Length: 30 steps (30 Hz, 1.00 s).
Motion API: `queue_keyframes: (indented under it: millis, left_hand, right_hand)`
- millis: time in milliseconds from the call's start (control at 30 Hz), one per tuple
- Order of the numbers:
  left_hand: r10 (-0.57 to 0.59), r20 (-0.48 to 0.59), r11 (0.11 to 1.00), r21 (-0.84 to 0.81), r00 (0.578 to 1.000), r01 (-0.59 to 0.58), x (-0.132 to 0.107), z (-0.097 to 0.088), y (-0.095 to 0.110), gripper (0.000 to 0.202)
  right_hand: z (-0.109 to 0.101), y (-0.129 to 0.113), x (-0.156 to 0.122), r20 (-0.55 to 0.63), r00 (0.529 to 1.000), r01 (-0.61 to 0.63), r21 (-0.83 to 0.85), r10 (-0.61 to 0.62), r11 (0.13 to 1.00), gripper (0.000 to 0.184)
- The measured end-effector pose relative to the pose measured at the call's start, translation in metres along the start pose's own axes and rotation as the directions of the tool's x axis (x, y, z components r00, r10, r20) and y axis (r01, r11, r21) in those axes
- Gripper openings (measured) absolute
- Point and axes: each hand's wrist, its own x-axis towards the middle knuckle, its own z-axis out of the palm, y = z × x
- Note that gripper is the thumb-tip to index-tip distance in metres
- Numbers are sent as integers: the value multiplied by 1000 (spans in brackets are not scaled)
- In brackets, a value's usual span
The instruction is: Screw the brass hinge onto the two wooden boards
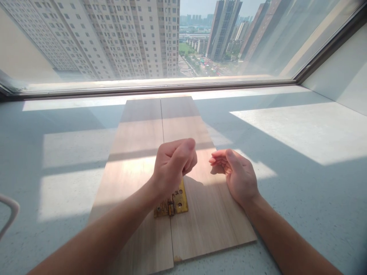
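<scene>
Two light wooden boards (143, 130) lie side by side on a pale speckled sill, joined near me by a worn brass hinge (175, 204) across their seam. My left hand (173, 166) hovers just above the hinge, curled into a loose fist; whatever it may hold is hidden. My right hand (236, 173) rests on its edge on the right board (212, 217), fingers curled together and pointing left, with nothing visible in them.
The sill (301, 145) runs wide to both sides under a large window (172, 42) with tower blocks outside. A wall (344, 72) closes the right end. A white curved object (10, 214) pokes in at the left edge.
</scene>
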Motion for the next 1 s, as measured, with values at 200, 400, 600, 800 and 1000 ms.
queue_keyframes:
  millis: [200,400,600,800,1000]
  left_hand:
    - [144,-356,958,284,923,-40,-19,-1,-3,55]
    - [274,-186,941,253,944,-223,-32,3,-18,50]
    - [183,-92,973,159,979,-166,-21,-2,-17,53]
    - [-39,81,999,-17,996,40,-2,-19,-6,46]
    - [-42,-38,998,36,998,43,-9,-10,-6,14]
  right_hand:
    - [1,1,0,7,1000,-13,-14,13,1000,39]
    - [0,0,0,12,1000,-21,-24,22,999,40]
    - [1,1,1,0,1000,-27,-14,27,1000,39]
    - [1,1,1,-10,1000,-18,-8,18,1000,40]
    - [1,1,1,3,1000,-16,-18,16,1000,40]
